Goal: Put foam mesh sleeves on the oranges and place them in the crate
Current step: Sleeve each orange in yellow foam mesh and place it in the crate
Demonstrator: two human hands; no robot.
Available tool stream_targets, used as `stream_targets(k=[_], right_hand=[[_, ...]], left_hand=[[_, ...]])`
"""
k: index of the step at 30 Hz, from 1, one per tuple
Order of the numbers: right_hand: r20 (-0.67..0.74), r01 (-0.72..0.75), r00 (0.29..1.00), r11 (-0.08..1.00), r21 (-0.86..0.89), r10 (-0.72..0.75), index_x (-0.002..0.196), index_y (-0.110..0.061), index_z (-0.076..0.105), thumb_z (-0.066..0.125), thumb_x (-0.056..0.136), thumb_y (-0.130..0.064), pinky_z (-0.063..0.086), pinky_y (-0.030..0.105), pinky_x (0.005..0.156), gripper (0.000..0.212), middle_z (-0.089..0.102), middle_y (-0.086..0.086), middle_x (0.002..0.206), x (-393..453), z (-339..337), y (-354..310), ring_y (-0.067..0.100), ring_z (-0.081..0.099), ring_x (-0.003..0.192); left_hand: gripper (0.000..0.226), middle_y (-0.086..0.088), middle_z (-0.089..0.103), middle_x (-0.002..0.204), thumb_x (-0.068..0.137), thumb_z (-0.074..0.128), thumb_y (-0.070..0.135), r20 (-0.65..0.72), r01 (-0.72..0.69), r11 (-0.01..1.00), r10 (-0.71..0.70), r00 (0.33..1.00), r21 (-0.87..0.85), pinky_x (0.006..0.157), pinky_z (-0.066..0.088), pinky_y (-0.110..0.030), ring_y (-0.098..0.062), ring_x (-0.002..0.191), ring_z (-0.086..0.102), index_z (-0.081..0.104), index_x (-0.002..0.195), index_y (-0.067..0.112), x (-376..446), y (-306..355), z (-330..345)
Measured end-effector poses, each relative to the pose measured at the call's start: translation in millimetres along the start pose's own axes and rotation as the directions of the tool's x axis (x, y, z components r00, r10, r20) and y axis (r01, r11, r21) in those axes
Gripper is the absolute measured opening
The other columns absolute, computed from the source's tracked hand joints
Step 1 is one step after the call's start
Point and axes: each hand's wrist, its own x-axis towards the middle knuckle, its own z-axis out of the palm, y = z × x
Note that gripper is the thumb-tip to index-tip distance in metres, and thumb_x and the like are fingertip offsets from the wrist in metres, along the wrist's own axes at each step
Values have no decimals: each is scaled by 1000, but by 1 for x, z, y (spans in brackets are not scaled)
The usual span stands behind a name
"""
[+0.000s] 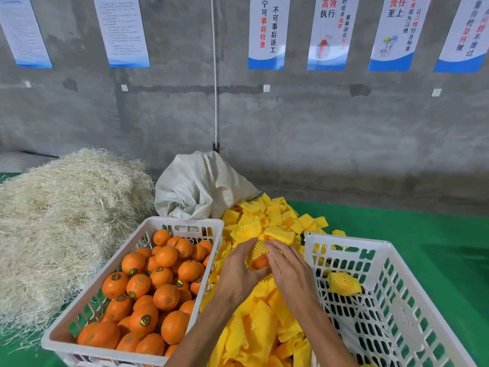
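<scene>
Two crates flank the work. Far left, a heap of pale straw (60,221) lies on the green bench (423,234). Next, the left crate (185,223) holds many bare oranges (148,295). Behind it, a white sack (201,186).

Centre: a pile of yellow foam sleeves (267,221). Over it, left hand (235,271) and right hand (289,268) meet around one orange (260,261), a sleeve (257,249) drawn partway over its top. Both grips are clenched on sleeve and fruit; orange skin shows between the fingers, just above the pile.

Right: the right crate (352,242), with one sleeved orange (344,283) against its near wall.

Risks, as judged: mesh could tear or bunch if stretched unevenly; fruit could slip from a half-pulled sleeve and drop into the loose sleeves.
</scene>
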Motion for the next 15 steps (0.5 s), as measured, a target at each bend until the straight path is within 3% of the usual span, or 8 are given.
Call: stream_targets(k=[2, 5, 7, 8, 10, 12, 15], right_hand=[[-45, 33, 998, 999, 2, -33, 122, -9, 72, 63, 99, -19, 60, 31, 87, 27, 69, 1, 128, -2, 3, 0, 17, 67, 112], [-59, 70, 996, 998, 8, -69, 116, -9, 75, 61, 99, -22, 62, 29, 81, 26, 71, 1, 125, -8, 6, -1, 14, 71, 106], [-63, 72, 995, 997, 16, -71, 113, -8, 76, 55, 100, -24, 62, 28, 76, 29, 72, 2, 123, -12, 5, 0, 13, 73, 102], [-66, 68, 996, 998, 16, -66, 113, -7, 77, 54, 100, -24, 63, 28, 74, 31, 72, 2, 123, -13, 4, 1, 12, 73, 101], [-50, 40, 998, 999, 29, -39, 115, -7, 76, 53, 100, -26, 63, 28, 73, 33, 71, 2, 125, -14, 2, 2, 11, 73, 102], [-12, -1, 1000, 999, 47, 2, 122, -9, 73, 59, 101, -29, 62, 26, 75, 32, 68, 1, 131, -13, 2, 2, 10, 71, 107], [10, -86, 996, 995, 57, 85, 137, -14, 63, 72, 94, -32, 61, 25, 77, 47, 63, -2, 139, -10, 1, 2, 12, 67, 117]], left_hand=[[83, 13, 54, 148, 78, 86, 48, 27, 66, 993, -64, 998, -94, 104, 36, -14, 2, 134, 45, 51, 151, 28, 0, -4, 3], [86, 8, 57, 133, 70, 95, 36, 70, 223, 952, -213, 975, -209, 99, 51, -29, -15, 131, 55, 54, 145, 24, 6, -6, 4], [87, 8, 52, 124, 67, 98, 28, 123, 318, 913, -295, 947, -257, 93, 59, -45, -22, 118, 61, 54, 142, 21, 12, -4, 2], [85, 10, 53, 118, 67, 98, 25, 137, 331, 904, -304, 943, -271, 89, 61, -44, -18, 109, 64, 53, 140, 22, 15, -5, 3], [82, 18, 53, 109, 69, 97, 24, 126, 296, 919, -271, 954, -260, 77, 59, -20, -1, 94, 60, 52, 138, 25, 18, -7, 4], [80, 20, 56, 112, 71, 95, 23, 89, 227, 950, -212, 973, -216, 70, 47, -4, 9, 94, 55, 52, 139, 25, 19, -10, 6], [80, 3, 61, 134, 75, 91, 20, 58, 161, 968, -152, 987, -190, 85, 48, -13, -8, 115, 61, 51, 145, 21, 21, -7, 7]])
